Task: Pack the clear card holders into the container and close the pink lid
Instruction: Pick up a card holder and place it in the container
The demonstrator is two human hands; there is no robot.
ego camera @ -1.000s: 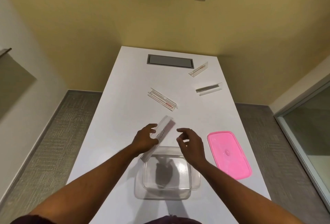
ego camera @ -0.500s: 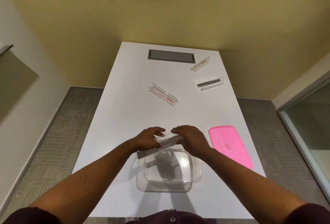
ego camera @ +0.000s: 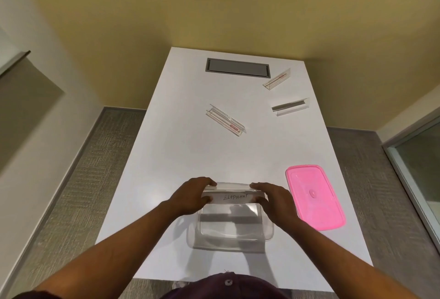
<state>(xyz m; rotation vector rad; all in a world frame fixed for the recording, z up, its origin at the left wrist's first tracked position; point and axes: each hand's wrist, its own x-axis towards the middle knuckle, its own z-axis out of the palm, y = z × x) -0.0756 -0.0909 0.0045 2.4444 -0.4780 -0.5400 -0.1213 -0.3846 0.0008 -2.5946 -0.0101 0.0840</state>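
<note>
A clear card holder with a white card reading "ELEPHANT" is held level over the far rim of the clear container. My left hand grips its left end and my right hand grips its right end. The pink lid lies flat on the table just right of the container. Three more clear card holders lie farther up the table: one near the middle, one at the right, one at the far right.
The white table ends at a yellow wall. A grey recessed panel sits at the table's far end. Grey carpet runs along both sides, and a glass partition stands to the right.
The card holder was slanted in my left hand alone. My right hand has taken its other end, and both hands have turned it level across the container's far rim.
</note>
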